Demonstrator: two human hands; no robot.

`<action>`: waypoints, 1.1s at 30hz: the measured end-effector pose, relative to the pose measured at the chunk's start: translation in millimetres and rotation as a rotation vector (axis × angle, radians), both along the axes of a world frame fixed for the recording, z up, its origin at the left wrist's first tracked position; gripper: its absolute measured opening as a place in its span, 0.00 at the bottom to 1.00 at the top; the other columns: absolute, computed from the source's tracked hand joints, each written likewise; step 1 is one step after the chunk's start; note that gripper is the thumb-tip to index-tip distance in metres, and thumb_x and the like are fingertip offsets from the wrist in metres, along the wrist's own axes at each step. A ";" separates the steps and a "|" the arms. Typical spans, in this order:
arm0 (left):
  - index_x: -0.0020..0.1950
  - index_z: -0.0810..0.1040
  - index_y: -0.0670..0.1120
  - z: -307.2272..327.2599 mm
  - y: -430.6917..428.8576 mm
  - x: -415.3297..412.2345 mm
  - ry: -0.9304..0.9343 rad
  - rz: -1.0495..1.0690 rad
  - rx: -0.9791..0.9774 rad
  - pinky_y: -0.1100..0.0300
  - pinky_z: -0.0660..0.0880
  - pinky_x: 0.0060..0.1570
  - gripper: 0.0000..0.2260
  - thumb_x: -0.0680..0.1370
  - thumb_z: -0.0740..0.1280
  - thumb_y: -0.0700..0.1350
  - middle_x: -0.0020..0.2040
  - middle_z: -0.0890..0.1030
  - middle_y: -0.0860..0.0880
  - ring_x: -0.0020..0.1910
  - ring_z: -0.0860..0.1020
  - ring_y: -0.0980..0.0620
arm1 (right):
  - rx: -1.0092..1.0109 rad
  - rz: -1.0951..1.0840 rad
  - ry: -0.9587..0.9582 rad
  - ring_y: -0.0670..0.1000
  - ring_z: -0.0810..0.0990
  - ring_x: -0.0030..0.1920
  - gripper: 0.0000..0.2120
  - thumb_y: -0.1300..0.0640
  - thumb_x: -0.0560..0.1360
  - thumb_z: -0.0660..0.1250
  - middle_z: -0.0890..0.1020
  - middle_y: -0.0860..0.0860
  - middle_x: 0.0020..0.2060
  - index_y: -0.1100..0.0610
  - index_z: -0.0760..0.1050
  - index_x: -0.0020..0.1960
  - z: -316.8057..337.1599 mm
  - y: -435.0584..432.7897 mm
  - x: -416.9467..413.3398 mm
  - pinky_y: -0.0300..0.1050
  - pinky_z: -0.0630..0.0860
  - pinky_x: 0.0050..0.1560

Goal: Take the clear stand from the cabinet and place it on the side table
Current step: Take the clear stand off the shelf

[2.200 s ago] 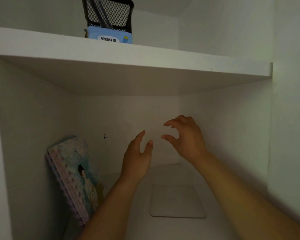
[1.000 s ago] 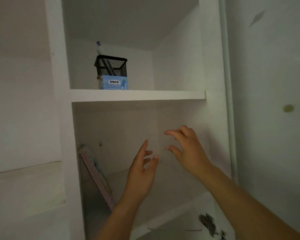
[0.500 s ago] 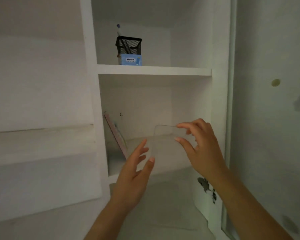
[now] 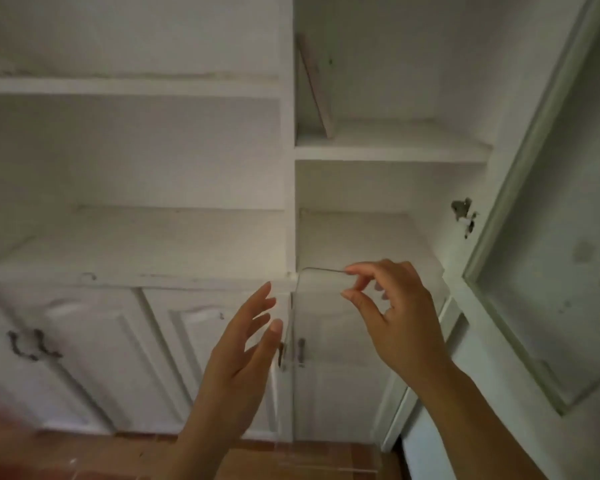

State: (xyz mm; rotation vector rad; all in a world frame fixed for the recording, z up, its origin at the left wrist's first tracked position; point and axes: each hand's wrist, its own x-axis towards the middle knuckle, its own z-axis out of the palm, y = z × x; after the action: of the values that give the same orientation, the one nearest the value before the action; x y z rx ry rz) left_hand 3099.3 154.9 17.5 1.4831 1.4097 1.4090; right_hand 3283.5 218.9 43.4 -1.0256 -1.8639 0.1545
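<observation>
The clear stand (image 4: 321, 372) is a nearly invisible acrylic sheet held upright in the air in front of the white cabinet (image 4: 388, 154). Its rounded top edge shows near the middle, and its bent foot shows low above the floor. My right hand (image 4: 392, 317) pinches the top edge between thumb and fingers. My left hand (image 4: 246, 344) presses flat against the stand's left edge with fingers spread. The stand is outside the cabinet's open shelves. The side table is not in view.
A notebook (image 4: 314, 88) leans against the left wall of the upper shelf. The open cabinet door (image 4: 534, 237) hangs at the right. Lower doors with dark metal handles (image 4: 32, 344) stand below a white ledge. The floor (image 4: 84, 459) is reddish-brown.
Both hands have pulled the clear stand out of the cabinet shelf and lowered it. My view has backed away and tilted down, so the pen holder shelf has left the frame.
</observation>
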 end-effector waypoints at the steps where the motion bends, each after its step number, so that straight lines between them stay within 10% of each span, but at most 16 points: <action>1: 0.66 0.65 0.65 -9.5 -15.7 -3.8 0.014 0.020 -0.037 0.80 0.68 0.47 0.22 0.71 0.58 0.58 0.63 0.72 0.62 0.61 0.71 0.66 | -0.031 0.032 0.000 0.33 0.68 0.46 0.10 0.52 0.70 0.67 0.74 0.40 0.37 0.51 0.77 0.51 -9.6 -11.9 -6.5 0.24 0.64 0.48; 6: 0.65 0.66 0.67 -44.9 -86.3 -30.4 0.045 0.137 -0.163 0.54 0.70 0.63 0.24 0.69 0.58 0.64 0.64 0.72 0.63 0.63 0.70 0.65 | -0.128 0.149 -0.034 0.31 0.68 0.46 0.11 0.48 0.71 0.65 0.72 0.39 0.39 0.50 0.76 0.52 -49.5 -64.3 -41.6 0.23 0.65 0.50; 16: 0.63 0.64 0.68 -73.8 -214.6 -128.1 0.043 0.444 -0.282 0.52 0.72 0.62 0.20 0.71 0.57 0.63 0.65 0.70 0.62 0.61 0.71 0.63 | -0.173 0.520 -0.191 0.39 0.67 0.43 0.08 0.47 0.74 0.62 0.76 0.43 0.37 0.47 0.74 0.50 -85.0 -148.7 -172.2 0.22 0.63 0.50; 24: 0.65 0.64 0.66 -79.9 -363.3 -256.4 0.061 0.757 -0.336 0.54 0.71 0.62 0.22 0.72 0.55 0.67 0.63 0.68 0.66 0.64 0.69 0.61 | -0.046 0.846 -0.215 0.46 0.69 0.38 0.07 0.59 0.74 0.61 0.79 0.50 0.34 0.56 0.77 0.41 -94.3 -250.0 -344.6 0.41 0.66 0.43; 33: 0.69 0.60 0.62 -65.5 -535.3 -346.4 0.145 1.154 -0.378 0.62 0.69 0.63 0.25 0.72 0.53 0.65 0.61 0.63 0.71 0.65 0.66 0.65 | 0.058 1.141 -0.102 0.45 0.72 0.43 0.06 0.56 0.75 0.63 0.81 0.50 0.39 0.56 0.78 0.45 -89.5 -385.6 -523.5 0.30 0.61 0.53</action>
State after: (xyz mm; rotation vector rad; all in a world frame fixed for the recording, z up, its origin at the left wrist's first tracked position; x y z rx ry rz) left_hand 2752.9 -380.4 -48.0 0.4634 2.6495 1.4753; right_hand 2760.0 -166.7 -46.1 0.1808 -2.3222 0.7082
